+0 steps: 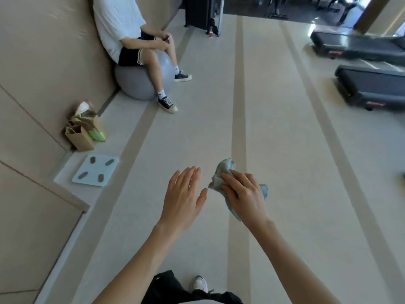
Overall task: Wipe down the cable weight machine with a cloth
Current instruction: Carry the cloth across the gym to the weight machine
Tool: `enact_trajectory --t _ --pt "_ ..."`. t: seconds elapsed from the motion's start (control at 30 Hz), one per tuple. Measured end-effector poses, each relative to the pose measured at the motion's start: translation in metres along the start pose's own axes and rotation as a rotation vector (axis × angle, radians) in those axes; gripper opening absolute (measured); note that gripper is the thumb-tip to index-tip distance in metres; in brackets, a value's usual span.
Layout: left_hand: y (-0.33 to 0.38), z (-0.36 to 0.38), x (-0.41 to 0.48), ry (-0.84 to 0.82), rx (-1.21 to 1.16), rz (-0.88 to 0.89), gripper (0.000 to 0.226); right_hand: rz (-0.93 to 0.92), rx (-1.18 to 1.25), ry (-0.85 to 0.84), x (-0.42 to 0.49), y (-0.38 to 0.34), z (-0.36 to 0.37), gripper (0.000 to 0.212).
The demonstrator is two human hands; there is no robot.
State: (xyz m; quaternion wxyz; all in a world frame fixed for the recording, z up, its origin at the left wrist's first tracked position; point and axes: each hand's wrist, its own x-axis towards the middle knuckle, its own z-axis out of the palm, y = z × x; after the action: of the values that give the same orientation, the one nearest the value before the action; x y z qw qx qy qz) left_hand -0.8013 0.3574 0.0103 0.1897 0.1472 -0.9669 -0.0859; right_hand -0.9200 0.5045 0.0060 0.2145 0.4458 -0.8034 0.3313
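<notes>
Here the right hand holds a crumpled grey cloth in the air above the pale floor, its grip clamped round the cloth's middle while both ends stick out. Just left of the cloth, the left hand hovers with its grip apart, fingers straight, thumb tip near the cloth but not touching. Far left of the cloth a white scale lies flat, with paper bags beyond it. Well beyond the cloth a person sits on a grey ball; a dark machine stands farther off, and treadmills lie to the cloth's far right.
</notes>
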Motion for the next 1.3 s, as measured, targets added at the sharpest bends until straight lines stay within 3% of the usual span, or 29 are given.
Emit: enact_trajectory --t 0.2,0.43,0.97,1.3 --pt "0.050 0.038 0.066 -0.036 -0.024 0.164 0.054 0.128 -0.084 0.087 0.001 0.077 -0.029 0.037" --pt "0.083 0.094 0.175 0.001 -0.025 0.245 0.054 0.229 -0.190 0.164 0.038 0.175 -0.034 0.027" --pt "0.143 0.194 0.500 0.044 -0.077 0.334 0.055 0.268 -0.287 0.255 0.245 0.428 -0.017 0.025" --pt "0.150 0.272 0.689 0.102 -0.062 0.330 0.054 0.252 -0.236 0.236 0.372 0.586 0.037 0.031"
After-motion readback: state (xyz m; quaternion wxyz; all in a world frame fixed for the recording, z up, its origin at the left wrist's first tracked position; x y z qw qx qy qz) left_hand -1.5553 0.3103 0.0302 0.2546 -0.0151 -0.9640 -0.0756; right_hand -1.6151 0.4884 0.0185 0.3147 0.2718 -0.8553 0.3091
